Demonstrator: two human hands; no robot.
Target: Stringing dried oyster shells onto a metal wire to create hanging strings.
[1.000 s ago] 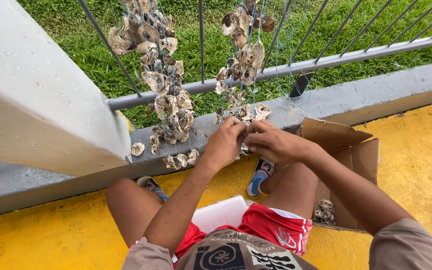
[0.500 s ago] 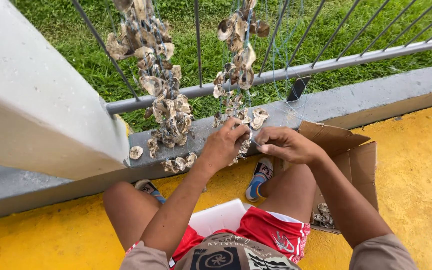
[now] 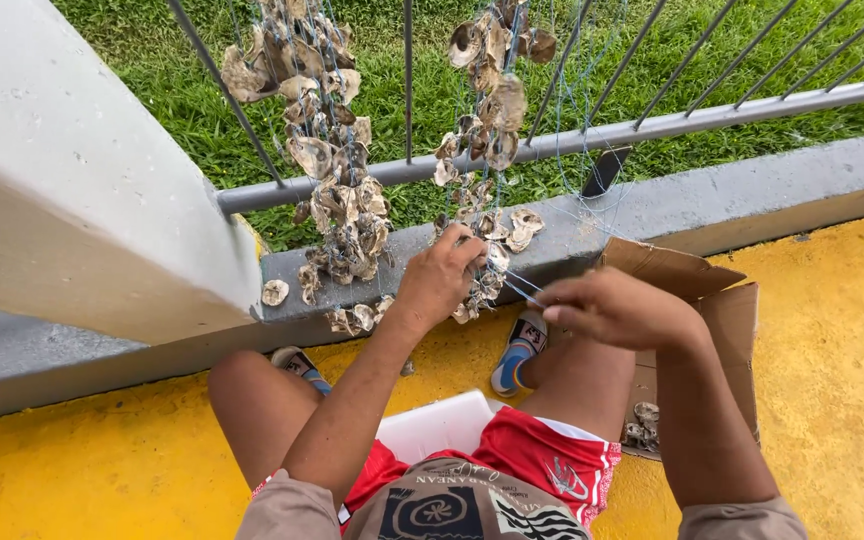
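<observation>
2 hands | left hand [image 3: 439, 283] fingers gripping shell string [image 3: 482, 180] | right hand [image 3: 617, 308] fingers pinching blue line [image 3: 524, 287]

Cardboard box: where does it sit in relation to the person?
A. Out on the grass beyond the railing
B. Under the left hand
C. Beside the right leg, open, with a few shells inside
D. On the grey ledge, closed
C: the open cardboard box stands on the yellow floor by the right leg, with shells visible inside.
</observation>
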